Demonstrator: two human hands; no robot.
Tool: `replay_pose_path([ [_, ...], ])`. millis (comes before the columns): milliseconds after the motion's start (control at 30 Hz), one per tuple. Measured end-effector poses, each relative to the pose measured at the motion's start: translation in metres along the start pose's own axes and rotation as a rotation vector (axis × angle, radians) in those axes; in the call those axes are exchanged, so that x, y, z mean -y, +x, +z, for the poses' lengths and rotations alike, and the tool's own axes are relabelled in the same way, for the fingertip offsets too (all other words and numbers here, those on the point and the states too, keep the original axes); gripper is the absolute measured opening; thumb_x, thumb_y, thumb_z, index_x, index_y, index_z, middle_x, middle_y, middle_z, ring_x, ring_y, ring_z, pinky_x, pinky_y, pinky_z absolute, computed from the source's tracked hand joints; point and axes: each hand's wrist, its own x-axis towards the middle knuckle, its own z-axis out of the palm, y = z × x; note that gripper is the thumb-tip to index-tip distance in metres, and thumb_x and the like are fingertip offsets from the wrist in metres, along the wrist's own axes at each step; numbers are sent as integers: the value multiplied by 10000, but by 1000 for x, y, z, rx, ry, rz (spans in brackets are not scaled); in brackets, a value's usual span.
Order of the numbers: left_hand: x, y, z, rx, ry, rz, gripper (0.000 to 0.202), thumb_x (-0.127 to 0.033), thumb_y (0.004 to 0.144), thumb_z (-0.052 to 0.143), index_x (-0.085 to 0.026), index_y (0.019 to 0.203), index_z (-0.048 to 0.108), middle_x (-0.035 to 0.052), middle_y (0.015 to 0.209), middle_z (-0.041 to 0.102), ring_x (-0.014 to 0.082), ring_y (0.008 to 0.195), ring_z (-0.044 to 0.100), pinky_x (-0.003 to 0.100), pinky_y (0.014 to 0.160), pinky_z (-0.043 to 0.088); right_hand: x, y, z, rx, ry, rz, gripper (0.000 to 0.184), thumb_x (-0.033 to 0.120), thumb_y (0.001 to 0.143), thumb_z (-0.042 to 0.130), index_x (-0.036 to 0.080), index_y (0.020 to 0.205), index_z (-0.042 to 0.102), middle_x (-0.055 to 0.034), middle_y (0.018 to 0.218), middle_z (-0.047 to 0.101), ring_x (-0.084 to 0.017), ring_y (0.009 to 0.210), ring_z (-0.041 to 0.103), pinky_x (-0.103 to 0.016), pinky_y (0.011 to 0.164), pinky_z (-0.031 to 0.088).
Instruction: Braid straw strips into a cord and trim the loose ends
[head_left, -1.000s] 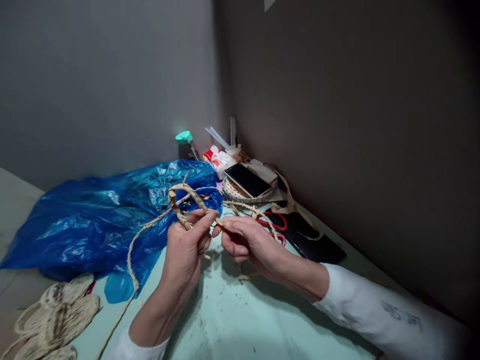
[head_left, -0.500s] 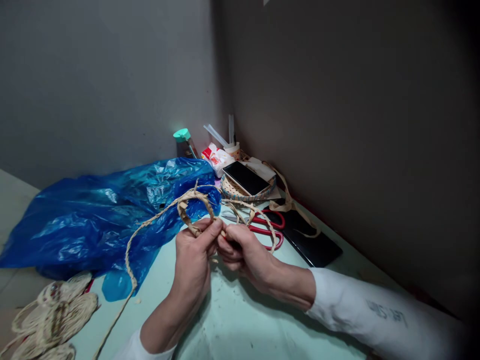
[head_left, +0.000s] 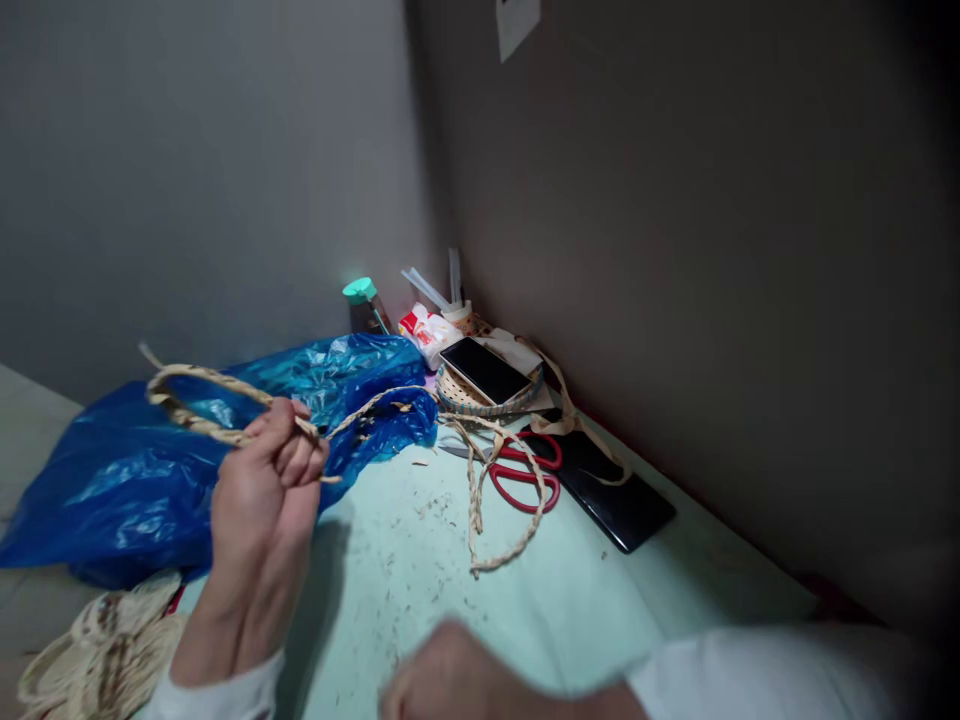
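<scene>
My left hand (head_left: 266,475) is raised over the left of the table, its fingers closed round a ring of braided straw cord (head_left: 199,372). The ring sticks out to the left past my thumb, with a loose strand at its far end. A short end pokes out at the right of my fist. Low at the front edge of the view, my right hand (head_left: 457,670) is curled and blurred; what it holds, if anything, is hidden. Between and beyond the hands, a longer straw braid (head_left: 517,550) lies looped over red-handled scissors (head_left: 525,480).
A blue plastic bag (head_left: 150,480) covers the left side. Bundled straw cord (head_left: 112,650) lies front left. At the back are a teal-capped bottle (head_left: 364,305), a red-white packet (head_left: 427,330) and a phone (head_left: 486,370) on a woven basket (head_left: 472,405). A black tablet-like slab (head_left: 619,500) lies right.
My hands were together on the straw ring; they have parted. The left moved left and up with the ring, and the right dropped toward me. The long braid has shifted on the table.
</scene>
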Motion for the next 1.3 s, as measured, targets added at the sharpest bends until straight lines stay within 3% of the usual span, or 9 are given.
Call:
replay_pose_path([
  [100,-5,2,-1,98,40,-82,115,-177,766,709,-76,743,660,-119,443,267,-3,351,149,144,343,157,18,3,-5,47,62,-86,191,242,807,411,187,637,480,33,562,369,-99,522,298,-261,513,243],
  [167,0,-2,1,162,82,-146,229,-175,704,771,-70,885,679,-126,474,272,-3,361,152,148,343,125,28,8,-16,37,53,-156,164,258,885,429,169,824,553,30,633,453,-95,569,341,-251,566,284],
  [233,6,-5,4,198,112,-178,346,-192,681,793,-108,988,655,-136,477,264,2,367,140,147,351,113,35,14,-29,-3,23,-212,140,266,932,461,169,992,542,19,696,544,-99,617,376,-243,614,313],
  [300,9,-6,4,220,128,-206,296,-223,695,785,-139,928,622,-143,458,246,8,372,116,152,359,111,40,17,-40,-41,7,-231,129,254,945,484,179,1050,488,-1,749,622,-102,639,401,-240,630,335],
  [433,12,-8,3,252,128,-259,269,-259,723,770,-173,727,515,-148,438,208,11,376,104,164,375,121,44,17,-51,-101,-66,-223,133,261,925,545,202,980,439,-12,770,659,-95,594,441,-239,590,362],
  [633,15,-19,9,405,93,-339,261,-321,762,744,-132,698,575,-102,457,350,-3,385,123,170,386,83,40,19,-57,-239,-294,-311,100,265,935,526,190,997,500,21,717,586,-115,665,548,-260,662,423],
  [767,17,-26,14,362,125,-278,275,-313,724,771,-124,889,659,-62,541,482,-5,398,178,174,399,106,37,18,-58,-313,-526,-320,101,236,977,419,205,1071,441,25,735,603,-130,711,580,-283,720,426],
  [967,22,-29,16,245,282,-131,274,-272,656,807,-112,849,695,-102,450,329,19,419,221,185,423,143,33,16,-58,-385,-880,-326,125,208,963,407,209,1086,431,-27,886,627,-151,748,588,-287,683,416],
  [1300,24,-23,14,289,261,-175,269,-279,652,796,-125,828,662,-106,473,335,23,416,205,200,422,120,39,22,-67,-367,-619,-381,105,221,929,542,190,839,588,-1,809,680,-131,763,642,-248,705,469],
])
